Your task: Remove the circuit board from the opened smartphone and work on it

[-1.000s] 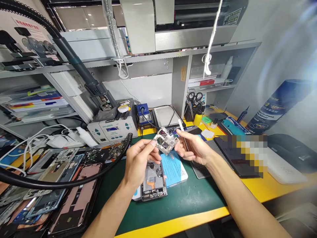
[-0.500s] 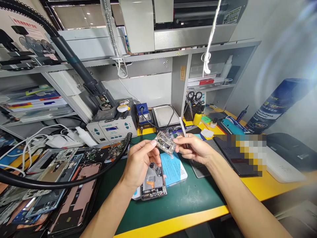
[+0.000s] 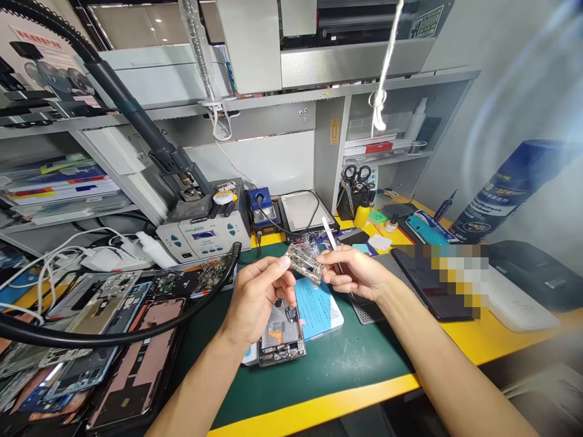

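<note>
My left hand [image 3: 257, 291] pinches the left edge of a phone circuit board [image 3: 304, 264] between thumb and fingers, holding it tilted above the mat. My right hand [image 3: 357, 271] is closed at the board's right edge. A slim whitish tool [image 3: 328, 233], perhaps tweezers, sticks up from the same hand; its lower end is hidden by the fingers. Under the board lies an opened phone [image 3: 282, 340] with its inner parts showing, partly behind my left fingers. A blue-and-white box [image 3: 316, 309] rests beside the phone on the green mat [image 3: 359, 364].
Several stripped phone frames [image 3: 141, 358] are piled at left, with a black hose [image 3: 136, 340] crossing over them. Behind stand a rework station [image 3: 204, 233] and a soldering station [image 3: 264, 209]. At right lie a dark phone [image 3: 428, 285] and a large spray can [image 3: 505, 194].
The circuit board has tipped to a flatter angle to the view. The whitish tool in my right hand has shifted slightly left. Both hands stay in nearly the same place.
</note>
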A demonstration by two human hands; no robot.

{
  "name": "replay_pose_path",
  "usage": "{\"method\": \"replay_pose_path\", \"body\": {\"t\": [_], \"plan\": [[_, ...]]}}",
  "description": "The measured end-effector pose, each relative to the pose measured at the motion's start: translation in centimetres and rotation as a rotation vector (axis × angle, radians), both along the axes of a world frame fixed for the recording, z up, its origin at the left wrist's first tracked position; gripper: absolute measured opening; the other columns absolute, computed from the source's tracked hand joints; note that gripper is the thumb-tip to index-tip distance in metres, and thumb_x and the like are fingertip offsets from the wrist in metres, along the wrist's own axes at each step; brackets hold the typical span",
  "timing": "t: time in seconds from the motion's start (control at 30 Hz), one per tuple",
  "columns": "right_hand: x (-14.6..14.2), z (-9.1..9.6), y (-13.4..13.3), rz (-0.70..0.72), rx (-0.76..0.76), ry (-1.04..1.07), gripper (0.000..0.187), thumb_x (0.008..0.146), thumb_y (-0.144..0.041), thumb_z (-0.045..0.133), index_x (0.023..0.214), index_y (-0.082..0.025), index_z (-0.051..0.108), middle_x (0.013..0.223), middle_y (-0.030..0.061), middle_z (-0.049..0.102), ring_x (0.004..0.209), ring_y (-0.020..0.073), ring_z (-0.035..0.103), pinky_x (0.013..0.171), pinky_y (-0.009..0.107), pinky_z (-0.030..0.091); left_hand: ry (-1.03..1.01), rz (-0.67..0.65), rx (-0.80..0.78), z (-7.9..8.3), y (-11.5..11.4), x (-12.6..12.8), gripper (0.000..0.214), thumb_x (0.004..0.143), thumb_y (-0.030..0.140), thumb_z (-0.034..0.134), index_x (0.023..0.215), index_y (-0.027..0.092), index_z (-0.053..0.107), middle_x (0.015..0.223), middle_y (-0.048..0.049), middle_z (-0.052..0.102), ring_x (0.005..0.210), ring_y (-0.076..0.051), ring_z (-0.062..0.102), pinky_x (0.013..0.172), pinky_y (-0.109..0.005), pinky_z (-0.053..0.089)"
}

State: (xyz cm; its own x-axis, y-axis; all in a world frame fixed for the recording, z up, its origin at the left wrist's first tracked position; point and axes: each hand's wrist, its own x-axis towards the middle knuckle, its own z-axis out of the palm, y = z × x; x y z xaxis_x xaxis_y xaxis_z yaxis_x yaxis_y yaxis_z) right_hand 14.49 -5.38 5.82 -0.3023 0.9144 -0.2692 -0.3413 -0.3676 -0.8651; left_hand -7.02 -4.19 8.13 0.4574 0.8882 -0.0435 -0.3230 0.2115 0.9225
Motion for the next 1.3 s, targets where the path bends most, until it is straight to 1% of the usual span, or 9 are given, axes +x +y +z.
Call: {"method": "replay_pose_path", "body": {"t": [0.07, 0.2, 0.4, 0.57, 0.87, 0.97, 1.07, 1.2, 1.3], "plan": [[0.0, 0.0, 0.0, -0.008, -0.003, 0.005, 0.025, 0.077, -0.03, 0.076, 0.066, -0.012, 0.063, 0.051, -0.0017, 0.056, 0.035, 0.0009, 0.022, 0.03, 0.014, 0.016, -0.006, 0.003, -0.02, 0.0, 0.0, 0.0, 0.023, 0.083, 0.032, 0.074, 0.071, 0.014, 0.068, 0.065, -0.0003, 0.068, 0.047, -0.011, 0.06, 0.047, -0.022, 0.052], [-0.2, 0.2, -0.2, -0.017, 0.006, 0.008, 0.025, 0.078, -0.029, 0.078, 0.068, -0.012, 0.062, 0.056, -0.0002, 0.06, 0.035, 0.0005, 0.023, 0.031, 0.014, 0.016, -0.036, 0.015, -0.097, -0.1, 0.3, 0.0, 0.023, 0.082, 0.032, 0.073, 0.07, 0.013, 0.069, 0.067, -0.0023, 0.07, 0.046, -0.012, 0.061, 0.046, -0.025, 0.054], [-0.3, 0.5, -0.3, -0.012, 0.037, 0.017, 0.031, 0.082, -0.033, 0.076, 0.066, -0.011, 0.063, 0.058, 0.0011, 0.061, 0.037, 0.0006, 0.025, 0.031, 0.014, 0.017, -0.065, 0.039, -0.28, -0.5, 1.2, -0.1, 0.019, 0.083, 0.026, 0.066, 0.068, 0.014, 0.067, 0.062, -0.0007, 0.067, 0.041, -0.011, 0.057, 0.042, -0.025, 0.052], [-0.3, 0.4, -0.2, -0.014, 0.039, 0.022, 0.032, 0.084, -0.034, 0.075, 0.067, -0.01, 0.065, 0.06, 0.0022, 0.063, 0.037, 0.0006, 0.023, 0.031, 0.014, 0.016, -0.061, 0.048, -0.316, -0.4, 1.4, 0.0, 0.02, 0.084, 0.024, 0.063, 0.068, 0.013, 0.066, 0.061, -0.001, 0.065, 0.042, -0.011, 0.056, 0.042, -0.025, 0.052], [-0.1, 0.1, -0.1, -0.033, 0.039, -0.015, 0.036, 0.087, -0.038, 0.072, 0.066, -0.01, 0.065, 0.056, 0.0008, 0.058, 0.037, 0.0009, 0.021, 0.031, 0.015, 0.015, 0.018, 0.111, -0.153, -0.8, 1.2, -0.1, 0.024, 0.085, 0.032, 0.067, 0.069, 0.014, 0.062, 0.064, -0.0003, 0.062, 0.051, -0.013, 0.058, 0.048, -0.027, 0.053], [-0.2, 0.2, -0.1, -0.039, 0.044, -0.042, 0.037, 0.088, -0.039, 0.072, 0.065, -0.01, 0.065, 0.051, -0.001, 0.054, 0.037, 0.0013, 0.019, 0.031, 0.015, 0.013, 0.058, 0.145, -0.049, -0.8, 0.9, -0.1, 0.023, 0.086, 0.033, 0.067, 0.071, 0.016, 0.062, 0.063, 0.0017, 0.06, 0.052, -0.013, 0.058, 0.05, -0.027, 0.053], [-0.3, 0.1, 0.0, -0.049, 0.056, -0.065, 0.038, 0.088, -0.04, 0.071, 0.064, -0.011, 0.064, 0.046, -0.0041, 0.047, 0.037, 0.0022, 0.018, 0.031, 0.016, 0.013, 0.121, 0.186, 0.069, -0.8, 0.7, 0.0, 0.02, 0.087, 0.034, 0.067, 0.075, 0.017, 0.065, 0.061, 0.004, 0.059, 0.049, -0.011, 0.055, 0.053, -0.028, 0.055], [-0.2, 0.1, 0.0, -0.064, 0.066, -0.095, 0.041, 0.088, -0.045, 0.07, 0.067, -0.01, 0.067, 0.041, -0.0081, 0.035, 0.037, 0.0028, 0.017, 0.032, 0.016, 0.013, 0.227, 0.22, 0.164, -1.1, 0.5, 0.1, 0.022, 0.088, 0.039, 0.068, 0.09, 0.017, 0.069, 0.064, 0.0029, 0.066, 0.044, -0.011, 0.056, 0.054, -0.029, 0.056], [-0.1, 0.0, 0.1, -0.096, 0.077, -0.119, 0.038, 0.087, -0.046, 0.07, 0.078, -0.008, 0.072, 0.042, -0.0068, 0.039, 0.036, 0.0033, 0.019, 0.032, 0.017, 0.012, 0.276, 0.239, 0.21, -1.2, 0.5, 0.2, 0.028, 0.089, 0.044, 0.067, 0.097, 0.016, 0.069, 0.076, -0.0024, 0.073, 0.05, -0.013, 0.064, 0.054, -0.027, 0.054]]}}
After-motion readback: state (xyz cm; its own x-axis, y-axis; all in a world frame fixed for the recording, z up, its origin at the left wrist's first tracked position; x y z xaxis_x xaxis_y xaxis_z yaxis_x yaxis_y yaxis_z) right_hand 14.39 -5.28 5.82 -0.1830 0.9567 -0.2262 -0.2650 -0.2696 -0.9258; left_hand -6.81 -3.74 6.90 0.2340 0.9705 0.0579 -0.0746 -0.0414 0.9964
